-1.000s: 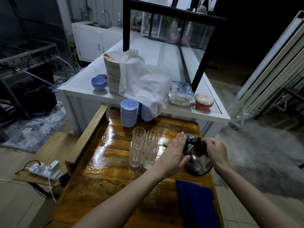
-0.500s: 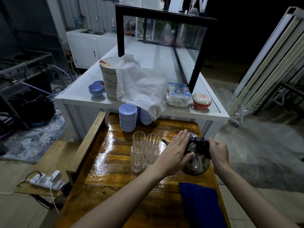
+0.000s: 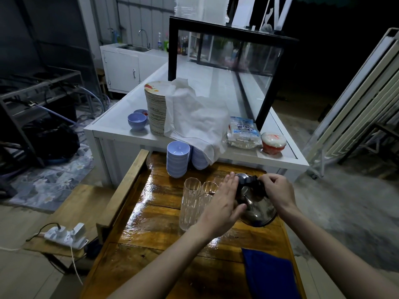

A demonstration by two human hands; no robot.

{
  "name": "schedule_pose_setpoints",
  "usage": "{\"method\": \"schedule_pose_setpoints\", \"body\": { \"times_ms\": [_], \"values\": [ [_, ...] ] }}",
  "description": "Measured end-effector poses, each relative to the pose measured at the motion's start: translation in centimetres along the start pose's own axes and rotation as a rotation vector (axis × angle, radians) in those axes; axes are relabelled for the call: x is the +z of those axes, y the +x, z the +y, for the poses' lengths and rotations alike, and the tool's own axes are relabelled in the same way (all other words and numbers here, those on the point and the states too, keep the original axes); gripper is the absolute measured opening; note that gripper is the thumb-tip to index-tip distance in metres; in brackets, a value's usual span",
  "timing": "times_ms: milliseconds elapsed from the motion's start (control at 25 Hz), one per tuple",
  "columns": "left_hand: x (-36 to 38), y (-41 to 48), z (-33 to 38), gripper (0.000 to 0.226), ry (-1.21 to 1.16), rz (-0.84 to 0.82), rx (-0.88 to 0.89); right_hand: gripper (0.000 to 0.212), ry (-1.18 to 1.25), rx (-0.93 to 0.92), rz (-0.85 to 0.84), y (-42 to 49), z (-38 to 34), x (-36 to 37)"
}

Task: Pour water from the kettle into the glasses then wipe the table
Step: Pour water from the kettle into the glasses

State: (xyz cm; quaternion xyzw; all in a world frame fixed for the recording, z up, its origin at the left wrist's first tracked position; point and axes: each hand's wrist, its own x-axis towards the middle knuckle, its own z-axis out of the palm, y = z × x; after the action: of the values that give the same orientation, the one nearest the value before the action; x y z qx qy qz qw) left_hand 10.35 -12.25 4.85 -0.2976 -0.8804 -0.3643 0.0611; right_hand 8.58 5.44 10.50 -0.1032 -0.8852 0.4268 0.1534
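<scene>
A steel kettle [image 3: 258, 209] with a black handle stands on the wet wooden table [image 3: 155, 216], its spout toward two tall clear glasses [image 3: 191, 201] that stand side by side just to its left. My right hand [image 3: 278, 190] grips the black handle at the kettle's top. My left hand [image 3: 223, 205] lies flat against the kettle's left side and lid, fingers straight, partly hiding the second glass. A dark blue cloth [image 3: 269, 275] lies on the table's near right corner.
Two stacks of pale blue bowls [image 3: 178, 161] stand at the table's far end. Behind is a white counter [image 3: 121, 128] with a plate stack under a white cloth [image 3: 194, 117], packets and a glass case. A power strip [image 3: 65, 235] lies on a low bench at left.
The view has shifted slightly. My left hand has slid up along the kettle's side toward the lid, and my right hand has closed tighter on the handle. The kettle stays on the table.
</scene>
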Motion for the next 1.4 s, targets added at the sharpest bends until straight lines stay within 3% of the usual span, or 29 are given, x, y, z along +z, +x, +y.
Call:
{"method": "schedule_pose_setpoints", "body": {
  "times_ms": [920,1400],
  "values": [
    [0.3,0.6,-0.6,0.077,-0.071,0.054,-0.043,0.032,-0.156,-0.145,-0.050,2.1,-2.5,-0.1],
    [0.7,0.5,-1.3,0.068,-0.094,0.067,-0.096,0.035,-0.203,-0.216,-0.107,3.3,-2.5,0.8]
  ]
}}
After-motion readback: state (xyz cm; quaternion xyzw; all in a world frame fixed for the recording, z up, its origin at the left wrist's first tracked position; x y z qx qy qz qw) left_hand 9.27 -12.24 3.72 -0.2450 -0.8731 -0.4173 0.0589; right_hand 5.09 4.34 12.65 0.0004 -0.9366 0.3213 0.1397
